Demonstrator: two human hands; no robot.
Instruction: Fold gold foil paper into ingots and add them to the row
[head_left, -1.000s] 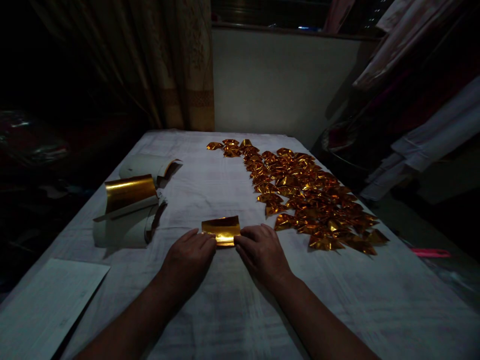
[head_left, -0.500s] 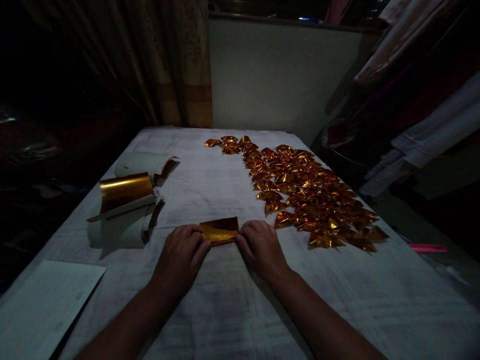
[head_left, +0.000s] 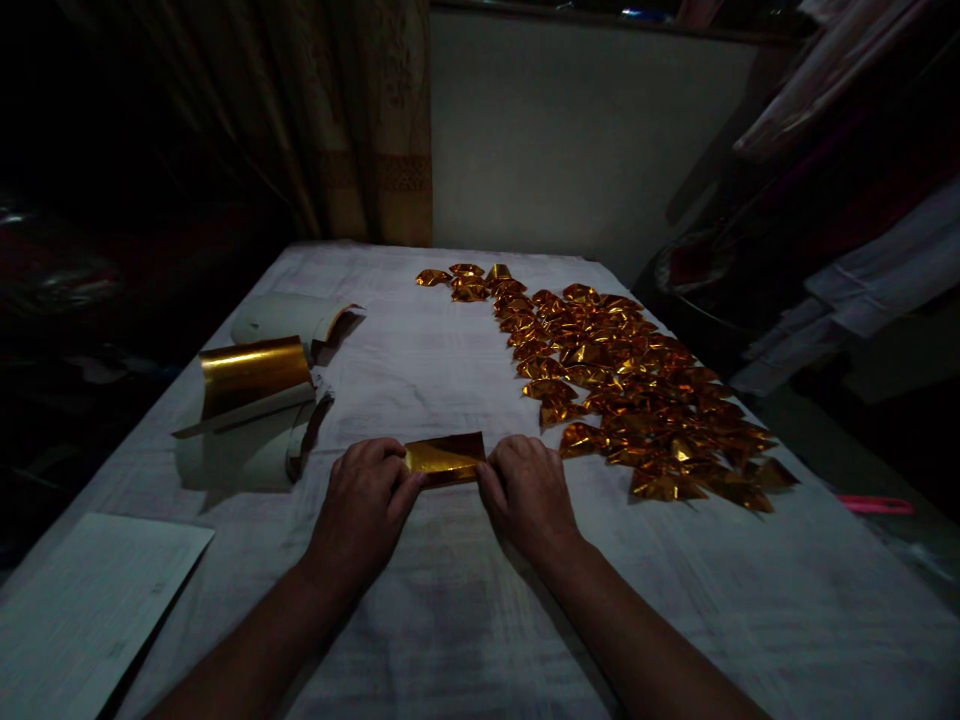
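A small sheet of shiny gold foil paper (head_left: 445, 456) lies across the middle of the table, its near edge folded into a narrow strip. At its left end my left hand (head_left: 369, 492) pinches it between thumb and fingers. The right end is gripped the same way by my right hand (head_left: 529, 494), thumb on the near edge. To the right of my hands spreads a large pile of folded gold foil pieces (head_left: 622, 370) with pointed ends.
On the left lie curled stacks of paper, one pale (head_left: 281, 318) and one with a gold sheet (head_left: 255, 370) on top. A flat white sheet (head_left: 97, 600) lies at the near left. A plaid cloth covers the table (head_left: 465, 620). Clothes (head_left: 885, 260) hang at the right.
The view has shifted slightly, so the scene sits a little differently in the frame. Both hands keep hold of the foil paper's ends, and the folded near strip shows more plainly.
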